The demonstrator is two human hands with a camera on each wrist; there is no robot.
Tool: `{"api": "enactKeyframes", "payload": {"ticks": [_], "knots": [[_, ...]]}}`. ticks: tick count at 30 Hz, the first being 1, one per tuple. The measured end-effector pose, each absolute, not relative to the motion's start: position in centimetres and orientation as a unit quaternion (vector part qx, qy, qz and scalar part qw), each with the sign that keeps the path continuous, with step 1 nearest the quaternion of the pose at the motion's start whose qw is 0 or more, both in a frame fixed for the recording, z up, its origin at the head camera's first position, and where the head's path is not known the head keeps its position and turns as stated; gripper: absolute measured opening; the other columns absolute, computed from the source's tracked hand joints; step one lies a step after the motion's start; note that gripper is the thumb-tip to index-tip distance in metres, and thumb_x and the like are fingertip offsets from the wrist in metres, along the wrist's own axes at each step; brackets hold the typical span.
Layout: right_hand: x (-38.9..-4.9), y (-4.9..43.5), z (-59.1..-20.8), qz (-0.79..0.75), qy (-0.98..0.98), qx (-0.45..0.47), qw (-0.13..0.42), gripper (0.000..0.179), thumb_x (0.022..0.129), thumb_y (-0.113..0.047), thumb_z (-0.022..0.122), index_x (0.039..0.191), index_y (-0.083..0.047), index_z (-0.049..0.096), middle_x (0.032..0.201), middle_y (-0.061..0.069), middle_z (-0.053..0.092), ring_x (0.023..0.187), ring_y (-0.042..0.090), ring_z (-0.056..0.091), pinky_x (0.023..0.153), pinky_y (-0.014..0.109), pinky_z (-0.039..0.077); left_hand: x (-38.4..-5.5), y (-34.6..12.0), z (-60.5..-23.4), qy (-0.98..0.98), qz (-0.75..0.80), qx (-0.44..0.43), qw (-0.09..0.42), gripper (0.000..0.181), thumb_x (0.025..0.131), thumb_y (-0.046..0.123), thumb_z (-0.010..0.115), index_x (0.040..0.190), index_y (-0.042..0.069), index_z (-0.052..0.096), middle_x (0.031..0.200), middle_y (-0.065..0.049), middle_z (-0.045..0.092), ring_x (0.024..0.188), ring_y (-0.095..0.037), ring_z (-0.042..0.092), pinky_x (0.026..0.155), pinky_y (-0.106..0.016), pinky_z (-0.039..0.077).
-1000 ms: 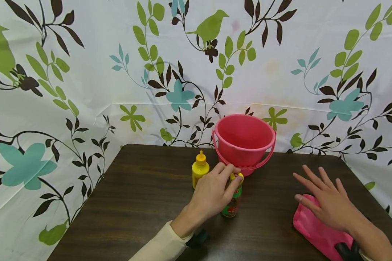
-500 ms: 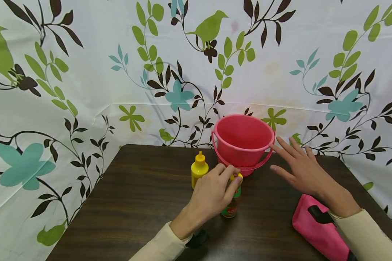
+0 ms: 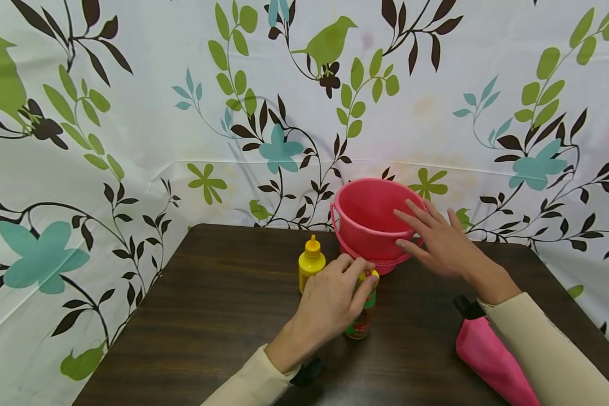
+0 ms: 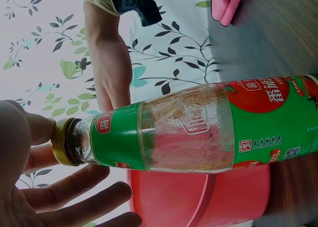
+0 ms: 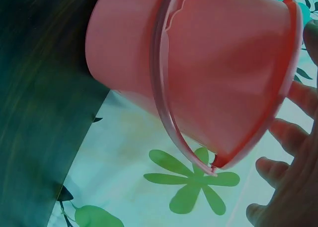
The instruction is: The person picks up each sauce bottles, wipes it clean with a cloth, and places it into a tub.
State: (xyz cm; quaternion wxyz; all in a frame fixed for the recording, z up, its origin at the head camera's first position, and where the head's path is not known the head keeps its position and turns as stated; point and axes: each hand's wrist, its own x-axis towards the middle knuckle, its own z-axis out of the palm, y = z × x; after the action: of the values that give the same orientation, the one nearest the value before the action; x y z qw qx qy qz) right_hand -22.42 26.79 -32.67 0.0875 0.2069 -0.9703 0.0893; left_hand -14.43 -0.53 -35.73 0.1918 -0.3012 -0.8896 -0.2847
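My left hand (image 3: pixel 332 293) pinches the yellow cap of a glass ketchup bottle (image 4: pixel 184 127) between thumb and index finger. The bottle has green labels with tomato pictures, and its glass looks smeared inside. It stands upright on the table in the head view, its upper part partly behind my fingers. A pink bucket (image 3: pixel 370 242) stands behind it with its handle hanging down at the front. My right hand (image 3: pixel 438 242), fingers spread and fairly straight, is at the bucket's right rim; in the right wrist view the fingertips overlap the rim, and contact is unclear.
Left of the ketchup bottle stands a yellow squeeze bottle (image 3: pixel 310 264) with a pointed cap. A pink cloth item (image 3: pixel 492 361) lies at the table's right, partly under my right sleeve. The dark wooden table (image 3: pixel 213 304) ends against a patterned curtain (image 3: pixel 147 113).
My right hand has moved left and up from above the pink cloth item to the bucket's right rim. My left hand has stayed on the ketchup bottle's cap.
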Motion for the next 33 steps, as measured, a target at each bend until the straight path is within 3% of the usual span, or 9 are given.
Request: {"api": "enactKeyframes", "payload": {"ticks": [5,12,16,19,21,24,29,33], "knots": [[-23.8,26.6,-33.6,0.118,-0.963,0.222,0.095,0.063,0.104,-0.039,0.062,0.162,-0.02,0.044,0.174,0.022,0.028,0.162,0.052,0.016,0.124,0.081,0.009,-14.4,-0.4,-35.7,-0.89,-0.279,-0.301,0.197,0.024,0.103,0.036,0.068,0.12,0.02,0.072,0.103,0.002,0.071,0.079,-0.01,0.06,0.066,-0.013,0.052],[-24.9,27.1,-35.4,0.144,-0.947,0.253,0.138,0.053,0.104,-0.029,0.062,0.155,-0.015,0.054,0.169,0.023,0.038,0.159,0.048,0.028,0.123,0.073,0.029,-14.4,-0.4,-35.7,-0.889,-0.257,-0.308,0.22,0.03,0.103,0.039,0.068,0.126,0.021,0.073,0.115,0.001,0.072,0.094,-0.014,0.067,0.072,-0.021,0.06],[-24.9,27.0,-35.6,0.151,-0.946,0.249,0.141,0.052,0.104,-0.029,0.062,0.154,-0.016,0.056,0.168,0.023,0.04,0.159,0.048,0.027,0.123,0.073,0.028,-14.4,-0.6,-35.5,-0.887,-0.216,-0.328,0.244,0.047,0.099,0.043,0.072,0.141,0.024,0.067,0.141,-0.005,0.066,0.124,-0.022,0.066,0.09,-0.031,0.064],[-24.9,27.0,-35.7,0.155,-0.947,0.244,0.142,0.052,0.104,-0.028,0.063,0.154,-0.016,0.056,0.168,0.023,0.04,0.159,0.048,0.027,0.125,0.073,0.027,-14.4,-0.6,-35.4,-0.884,-0.187,-0.351,0.247,0.059,0.097,0.047,0.073,0.151,0.027,0.059,0.159,-0.007,0.054,0.144,-0.028,0.056,0.109,-0.043,0.057],[-24.9,27.0,-35.7,0.156,-0.947,0.241,0.143,0.052,0.104,-0.028,0.064,0.154,-0.015,0.056,0.168,0.023,0.041,0.159,0.047,0.027,0.125,0.073,0.026,-14.5,-0.5,-35.4,-0.881,-0.175,-0.366,0.242,0.063,0.097,0.047,0.073,0.155,0.029,0.055,0.165,-0.007,0.047,0.15,-0.029,0.049,0.117,-0.05,0.05],[-24.9,27.0,-35.8,0.16,-0.946,0.239,0.148,0.053,0.103,-0.027,0.065,0.154,-0.015,0.057,0.167,0.022,0.043,0.159,0.047,0.029,0.124,0.073,0.028,-14.5,-0.5,-35.5,-0.881,-0.165,-0.378,0.232,0.067,0.095,0.044,0.076,0.157,0.032,0.052,0.169,-0.005,0.042,0.154,-0.029,0.044,0.119,-0.056,0.047],[-25.1,26.8,-36.1,0.17,-0.943,0.24,0.154,0.052,0.102,-0.026,0.066,0.153,-0.015,0.058,0.165,0.022,0.045,0.159,0.048,0.027,0.124,0.073,0.028,-14.5,-0.5,-35.9,-0.874,-0.177,-0.394,0.222,0.064,0.092,0.032,0.082,0.151,0.029,0.059,0.163,-0.003,0.05,0.147,-0.024,0.052,0.117,-0.044,0.051],[-25.1,26.7,-36.2,0.175,-0.941,0.242,0.158,0.052,0.102,-0.026,0.066,0.152,-0.014,0.058,0.165,0.022,0.046,0.158,0.048,0.028,0.124,0.072,0.028,-14.5,-0.6,-36.2,-0.867,-0.219,-0.405,0.191,0.052,0.094,0.021,0.081,0.144,0.022,0.065,0.154,-0.003,0.058,0.138,-0.02,0.061,0.112,-0.033,0.054]]}}
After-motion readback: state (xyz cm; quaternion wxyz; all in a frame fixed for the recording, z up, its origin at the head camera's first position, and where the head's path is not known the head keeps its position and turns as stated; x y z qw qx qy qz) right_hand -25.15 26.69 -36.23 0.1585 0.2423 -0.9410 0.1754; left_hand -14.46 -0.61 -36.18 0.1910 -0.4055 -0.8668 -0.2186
